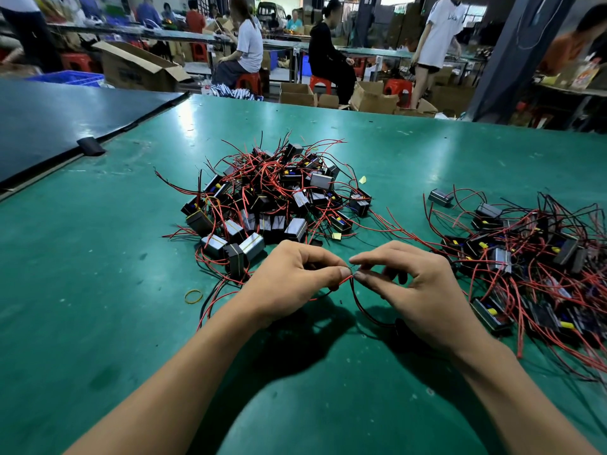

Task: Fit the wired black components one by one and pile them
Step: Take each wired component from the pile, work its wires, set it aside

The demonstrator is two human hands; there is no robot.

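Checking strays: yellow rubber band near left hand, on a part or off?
Off. The rubber band lies flat on the green table, around nothing.

yellow rubber band [193, 296] on green table [98, 323] | dark board [49, 126] left | cardboard boxes [138, 67] beyond

No legible text anywhere. Dark lettering on chest of white short-sleeved T-shirt [440, 34] on standing person: too blurred to read. Dark print block on side of open brown cardboard box [131, 72], far left: smeared, unreadable.
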